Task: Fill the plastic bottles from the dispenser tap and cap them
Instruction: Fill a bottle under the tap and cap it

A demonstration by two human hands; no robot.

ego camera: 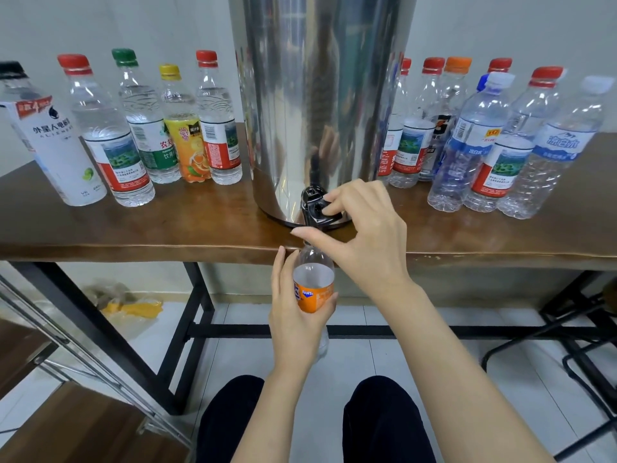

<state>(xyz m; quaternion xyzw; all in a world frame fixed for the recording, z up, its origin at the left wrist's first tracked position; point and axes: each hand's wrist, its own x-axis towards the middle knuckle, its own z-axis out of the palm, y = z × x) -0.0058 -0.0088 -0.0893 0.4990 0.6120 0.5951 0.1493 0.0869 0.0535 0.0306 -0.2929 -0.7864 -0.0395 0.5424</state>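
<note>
Brown worktop [133, 228], steel dispenser [320, 95] on it, capped bottles [215, 121] either side of it. Fingers of the left hand [293, 312] grip a Fanta bottle [315, 279] right under the dispenser's tap [314, 203]; fingers of the right hand [367, 238] curl over that tap.

Dispenser [320, 95] mirror-bright silver steel, streaked with reflections; tap [315, 205] glossy black; Fanta bottle [314, 289] clear, orange label, blue-and-white logo; table [133, 228] warm brown wood, legs [200, 295] black metal; white bottle [56, 145] black cap, lime print; red-capped bottle [110, 128] red-white label, green landscape panel; green-capped bottle [140, 121] green-white label; yellow-capped bottle [183, 138] orange fruit label; blue-label bottle [467, 145] white cap; orange cap [459, 63] further back; floor [367, 355] white tile; bag [133, 309] yellow; trousers [230, 422] black
</note>
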